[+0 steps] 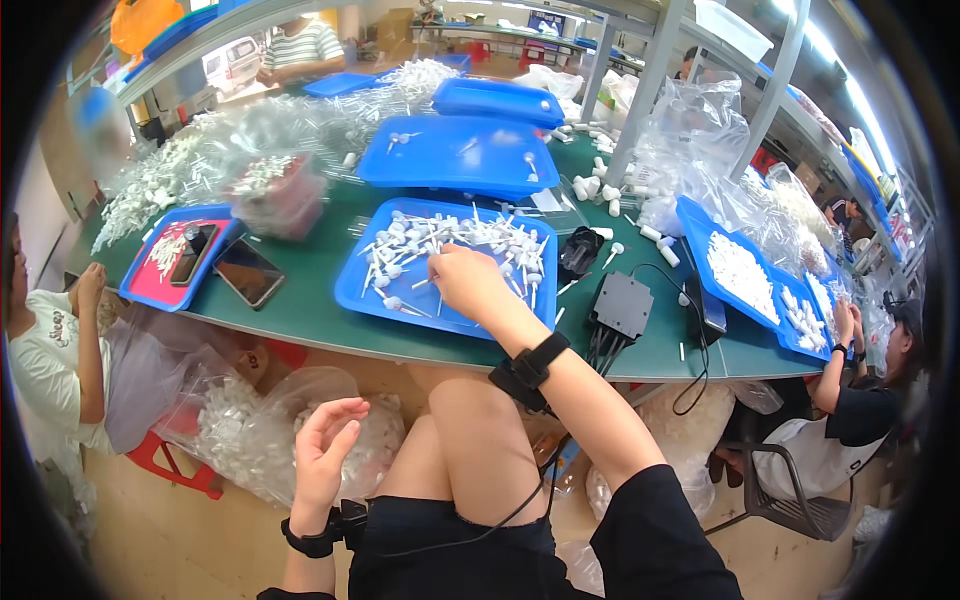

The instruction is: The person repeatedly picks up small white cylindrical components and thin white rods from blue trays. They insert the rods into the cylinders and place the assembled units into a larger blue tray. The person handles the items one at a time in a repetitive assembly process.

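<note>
My right hand (468,282) reaches into a blue tray (352,296) straight ahead, its fingers curled down among a pile of white plastic pieces (505,243). These pieces have round heads on thin stems. Its fingertips are pressed together, and whatever they pinch is hidden by the hand and the pile. Below the table edge, over my lap, my left hand (325,450) hangs with fingers loosely bent and thumb apart, holding nothing. Each wrist wears a black strap with a small box.
Behind stand more blue trays (450,150) with a few pieces, and heaps of clear and white parts. A phone (250,272) lies left. To the right are a black box (622,305) with cables and a tray of white parts (735,275). People sit at both sides.
</note>
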{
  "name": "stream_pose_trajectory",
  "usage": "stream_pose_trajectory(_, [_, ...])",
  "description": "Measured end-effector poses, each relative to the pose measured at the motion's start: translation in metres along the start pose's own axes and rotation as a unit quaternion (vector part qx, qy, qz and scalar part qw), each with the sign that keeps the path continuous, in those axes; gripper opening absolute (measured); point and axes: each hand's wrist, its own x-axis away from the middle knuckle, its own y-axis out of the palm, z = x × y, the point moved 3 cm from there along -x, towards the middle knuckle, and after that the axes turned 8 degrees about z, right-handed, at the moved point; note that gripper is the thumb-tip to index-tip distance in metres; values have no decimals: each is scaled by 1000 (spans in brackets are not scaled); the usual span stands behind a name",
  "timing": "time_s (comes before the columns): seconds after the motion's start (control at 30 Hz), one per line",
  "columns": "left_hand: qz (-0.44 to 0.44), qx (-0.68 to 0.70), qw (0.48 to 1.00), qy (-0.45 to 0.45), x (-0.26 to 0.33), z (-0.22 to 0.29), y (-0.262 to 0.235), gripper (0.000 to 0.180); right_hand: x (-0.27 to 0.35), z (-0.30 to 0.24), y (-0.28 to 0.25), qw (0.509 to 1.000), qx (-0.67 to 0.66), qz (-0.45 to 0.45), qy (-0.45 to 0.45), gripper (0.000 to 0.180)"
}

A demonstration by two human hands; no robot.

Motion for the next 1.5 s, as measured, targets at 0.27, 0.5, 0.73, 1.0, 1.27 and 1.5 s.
stream_pose_trajectory(0.27, [-123, 171, 977, -10, -63, 42, 76, 36, 48, -25, -96, 884, -423, 166, 109, 15])
stream_pose_trajectory(0.5, [-188, 404, 870, -211, -100, 23, 132, 37, 82, -22, -114, 921, -330, 197, 66, 22])
stream_pose_trajectory(0.73, [-122, 351, 914, -161, -132, 5, 115, 31, 121, 44, -150, 998, -19, -14, 58, 32])
stream_pose_trajectory(1.0, [-133, 305, 940, -78, -144, -9, 110, 28, 124, 96, -152, 987, -70, -50, 137, 15])
stream_pose_trajectory(1.27, [-125, 324, 935, -67, -144, -7, 115, 28, 20, 234, -147, 982, 36, -36, 181, 26])
stream_pose_trajectory(1.5, [-98, 289, 950, -58, -144, -5, 115, 26, 14, 271, -146, 949, 77, -108, 286, 26])
